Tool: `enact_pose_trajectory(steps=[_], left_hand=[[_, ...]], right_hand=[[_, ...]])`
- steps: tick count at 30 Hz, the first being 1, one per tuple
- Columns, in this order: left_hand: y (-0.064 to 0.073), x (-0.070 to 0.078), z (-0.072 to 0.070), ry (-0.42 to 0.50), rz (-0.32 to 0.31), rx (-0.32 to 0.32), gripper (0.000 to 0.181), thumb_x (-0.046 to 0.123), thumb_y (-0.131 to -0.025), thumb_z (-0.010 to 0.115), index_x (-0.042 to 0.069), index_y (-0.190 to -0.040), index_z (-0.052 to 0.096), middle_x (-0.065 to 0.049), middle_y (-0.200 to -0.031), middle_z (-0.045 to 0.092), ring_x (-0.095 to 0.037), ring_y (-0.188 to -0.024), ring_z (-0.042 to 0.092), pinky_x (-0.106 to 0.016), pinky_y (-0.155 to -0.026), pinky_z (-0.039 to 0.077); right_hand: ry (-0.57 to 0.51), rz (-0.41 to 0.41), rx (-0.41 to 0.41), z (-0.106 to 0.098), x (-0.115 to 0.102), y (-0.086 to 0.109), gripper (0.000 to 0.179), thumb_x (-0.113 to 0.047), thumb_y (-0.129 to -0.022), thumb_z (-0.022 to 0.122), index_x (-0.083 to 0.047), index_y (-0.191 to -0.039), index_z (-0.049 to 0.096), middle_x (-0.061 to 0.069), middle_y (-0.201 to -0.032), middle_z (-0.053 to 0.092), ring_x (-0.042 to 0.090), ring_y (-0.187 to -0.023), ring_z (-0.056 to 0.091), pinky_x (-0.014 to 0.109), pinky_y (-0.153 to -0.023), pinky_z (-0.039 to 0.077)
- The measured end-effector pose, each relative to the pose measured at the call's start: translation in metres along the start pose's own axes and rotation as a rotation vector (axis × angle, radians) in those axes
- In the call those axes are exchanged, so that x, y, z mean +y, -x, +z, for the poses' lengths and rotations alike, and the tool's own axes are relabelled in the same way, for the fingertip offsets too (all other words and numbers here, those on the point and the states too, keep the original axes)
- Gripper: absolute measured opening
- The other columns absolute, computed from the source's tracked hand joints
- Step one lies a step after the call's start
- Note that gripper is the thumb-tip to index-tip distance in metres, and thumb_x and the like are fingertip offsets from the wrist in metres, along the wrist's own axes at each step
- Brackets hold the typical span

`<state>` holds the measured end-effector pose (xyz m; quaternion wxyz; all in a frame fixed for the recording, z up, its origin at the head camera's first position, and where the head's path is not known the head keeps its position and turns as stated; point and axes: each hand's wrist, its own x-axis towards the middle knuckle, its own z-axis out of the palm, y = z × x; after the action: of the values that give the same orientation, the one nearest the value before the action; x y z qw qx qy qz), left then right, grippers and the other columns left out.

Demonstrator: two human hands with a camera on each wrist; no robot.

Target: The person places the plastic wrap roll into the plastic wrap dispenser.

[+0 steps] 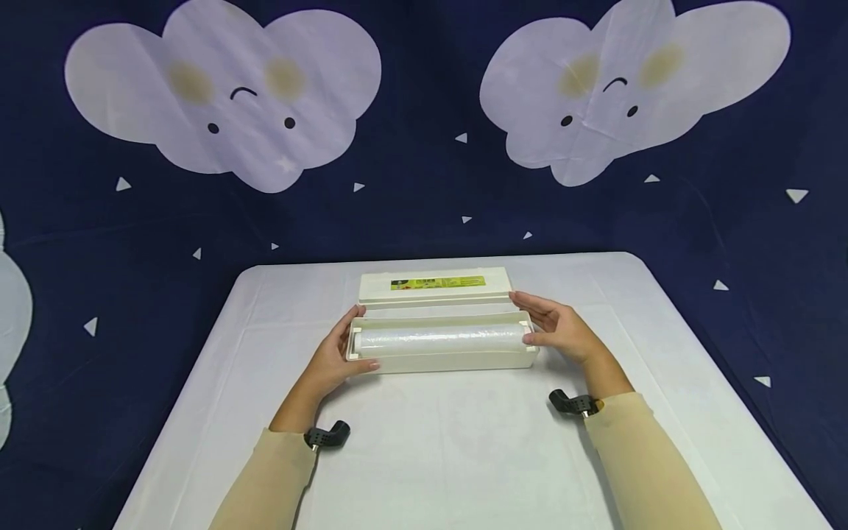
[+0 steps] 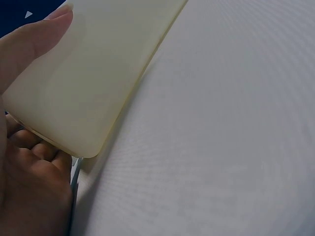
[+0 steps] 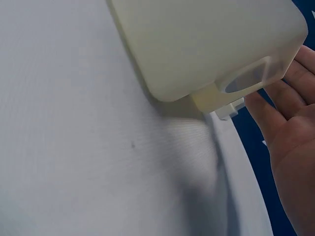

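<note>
An off-white cling film box (image 1: 440,361) lies on the table with its top off. Inside it sits a roll of clear film (image 1: 440,338). My left hand (image 1: 334,357) grips the box's left end, thumb on the front face and fingers bent round the end. At the right end is my right hand (image 1: 563,327): its thumb rests at the rim, while the fingers stretch out behind toward the lid (image 1: 433,296). A cutout (image 3: 246,78) shows in that end in the right wrist view, with the straight fingers beyond it. The lid carries a yellow-green label (image 1: 437,283).
A white cloth covers the table (image 1: 450,449); its far edge runs just behind the lid. Beyond hangs a dark blue curtain (image 1: 424,162) printed with clouds. A black wrist camera mount (image 1: 329,434) juts from the left sleeve, another mount (image 1: 573,403) from the right.
</note>
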<state>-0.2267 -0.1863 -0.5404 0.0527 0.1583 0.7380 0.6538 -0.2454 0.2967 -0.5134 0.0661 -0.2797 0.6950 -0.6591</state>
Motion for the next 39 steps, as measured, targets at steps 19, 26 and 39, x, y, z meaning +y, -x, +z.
enact_pose_trajectory(steps=[19,26,39], left_hand=[[0.001,0.002,0.001,0.001,-0.009,0.005,0.121,-0.005,-0.073,0.095,0.017,-0.169,0.026,-0.002,-0.168,0.032,-0.03,-0.141,0.044,-0.023,-0.107,0.046],[0.0,0.001,0.001,0.017,-0.006,0.003,0.121,-0.005,-0.072,0.095,0.017,-0.169,0.025,-0.001,-0.168,0.031,-0.03,-0.143,0.042,-0.023,-0.108,0.045],[0.0,0.003,0.001,0.005,-0.009,0.005,0.12,-0.005,-0.073,0.094,0.016,-0.169,0.025,-0.004,-0.168,0.032,-0.031,-0.139,0.045,-0.023,-0.107,0.047]], right_hand=[[-0.002,0.038,0.03,0.007,0.009,0.008,0.098,0.015,-0.076,0.087,0.011,-0.158,0.034,0.027,-0.164,0.033,0.039,-0.153,0.027,0.027,-0.12,0.031],[0.016,0.078,0.055,0.01,0.012,0.009,0.104,0.013,-0.074,0.089,0.006,-0.161,0.033,0.024,-0.166,0.032,0.042,-0.153,0.026,0.024,-0.117,0.034],[0.001,0.12,0.099,0.017,0.011,0.011,0.111,0.013,-0.07,0.092,-0.004,-0.164,0.035,0.016,-0.168,0.031,0.036,-0.154,0.027,0.025,-0.115,0.038]])
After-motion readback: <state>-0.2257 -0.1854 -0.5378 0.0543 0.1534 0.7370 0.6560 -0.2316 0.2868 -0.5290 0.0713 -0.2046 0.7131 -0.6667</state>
